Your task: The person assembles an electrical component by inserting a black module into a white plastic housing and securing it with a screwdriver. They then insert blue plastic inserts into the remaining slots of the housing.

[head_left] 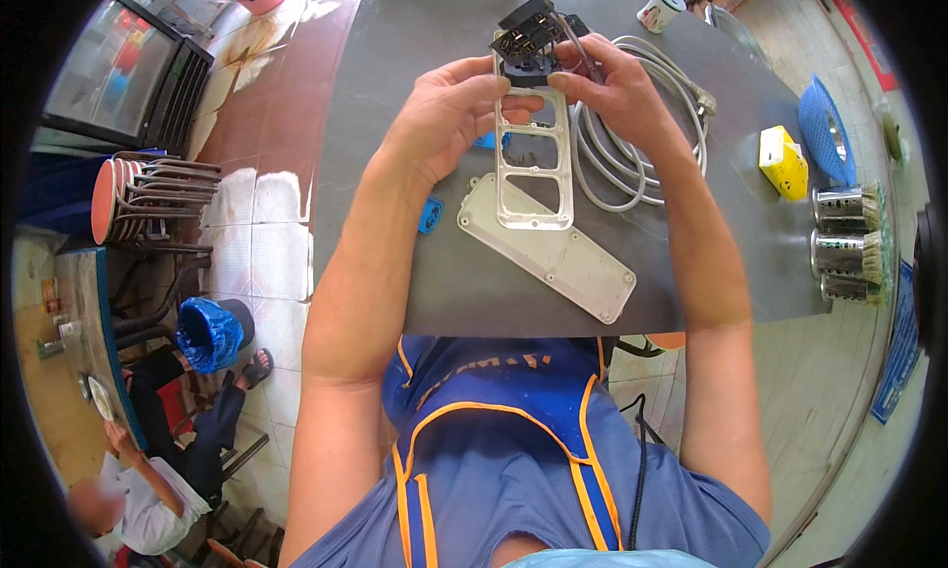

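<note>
Over the far half of the table, both hands hold a pale power strip frame (534, 171) with several square openings. My left hand (449, 119) is closed on its upper left side, the thumb against a black socket insert at the frame's top end. My right hand (617, 89) is closed around the right side of the black socket inserts (528, 40), with one tilted up to show metal contacts. A grey cable (617, 208) runs from there into a loose coil beside my right forearm. The pale back cover (553, 257) lies flat beneath the frame's lower end.
Small blue parts (430, 215) lie by my left wrist. To the right are a yellow tissue pack (783, 163), a blue basket (826, 128) and metal utensil holders (839, 207). A can (661, 10) stands at the back. Stacked stools (148, 198) and a seated person (158, 494) are at left.
</note>
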`<state>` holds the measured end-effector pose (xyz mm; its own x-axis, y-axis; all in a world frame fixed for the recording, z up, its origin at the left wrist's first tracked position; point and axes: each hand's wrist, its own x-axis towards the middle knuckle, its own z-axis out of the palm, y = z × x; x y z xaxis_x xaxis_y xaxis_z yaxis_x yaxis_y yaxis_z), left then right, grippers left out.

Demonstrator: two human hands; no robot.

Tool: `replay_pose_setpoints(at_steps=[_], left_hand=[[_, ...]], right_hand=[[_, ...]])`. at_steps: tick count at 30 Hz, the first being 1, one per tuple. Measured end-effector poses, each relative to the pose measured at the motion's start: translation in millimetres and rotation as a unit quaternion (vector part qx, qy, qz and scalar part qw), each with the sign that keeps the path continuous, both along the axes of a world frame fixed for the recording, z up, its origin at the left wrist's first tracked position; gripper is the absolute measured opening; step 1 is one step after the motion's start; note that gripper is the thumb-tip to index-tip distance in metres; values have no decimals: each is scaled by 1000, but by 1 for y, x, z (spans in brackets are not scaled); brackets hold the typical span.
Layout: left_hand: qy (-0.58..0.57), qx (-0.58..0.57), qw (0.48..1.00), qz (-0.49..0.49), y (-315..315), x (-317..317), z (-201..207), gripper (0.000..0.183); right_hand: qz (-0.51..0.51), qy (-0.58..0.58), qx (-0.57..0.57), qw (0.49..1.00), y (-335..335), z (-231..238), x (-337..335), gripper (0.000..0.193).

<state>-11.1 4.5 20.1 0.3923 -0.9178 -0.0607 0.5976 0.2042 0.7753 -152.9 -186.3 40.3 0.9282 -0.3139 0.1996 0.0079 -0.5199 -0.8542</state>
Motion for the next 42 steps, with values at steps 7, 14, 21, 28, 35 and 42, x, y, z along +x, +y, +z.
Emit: replay_pose_setpoints(at_steps=[7, 14, 21, 28, 35, 42], left_hand=[[13, -1, 1000, -2, -1, 1, -2, 37], [34, -8, 999, 12, -3, -1, 0, 37], [35, -2, 999, 22, -2, -2, -1, 41], [21, 11, 1000, 19, -3, -2, -1, 42], [9, 28, 999, 28, -2, -4, 0, 44], [-20, 26, 999, 24, -1, -5, 2, 43]], right_hand=[[-1, 17, 31, 999, -2, 2, 0, 32], [-31, -11, 29, 999, -11, -7, -2, 16], [-95, -22, 74, 992, 5, 5, -7, 21], [-59, -26, 3, 998, 14, 0, -2, 37], [-49, -8, -37, 998, 17, 4, 0, 36], [-29, 14, 83, 996, 9, 1, 2, 31]])
